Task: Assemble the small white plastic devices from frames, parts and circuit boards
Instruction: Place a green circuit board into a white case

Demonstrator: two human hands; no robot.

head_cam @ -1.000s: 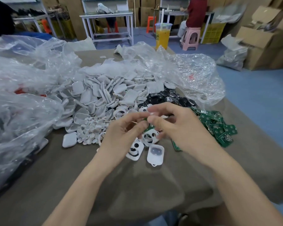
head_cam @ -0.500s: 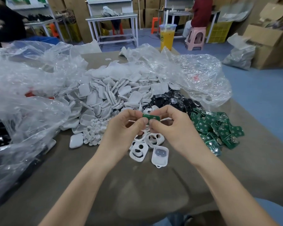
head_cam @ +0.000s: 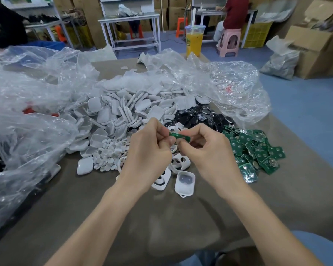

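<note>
Here left hand (head_cam: 148,150) and right hand (head_cam: 204,150) both pinched a small green rectangular circuit board (head_cam: 179,136) above white plastic frames (head_cam: 178,162) on the brown desk (head_cam: 161,217).

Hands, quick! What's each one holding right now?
Left hand: closed, pinching the left end of the green circuit board.
Right hand: closed, pinching the same board's right end.
</note>
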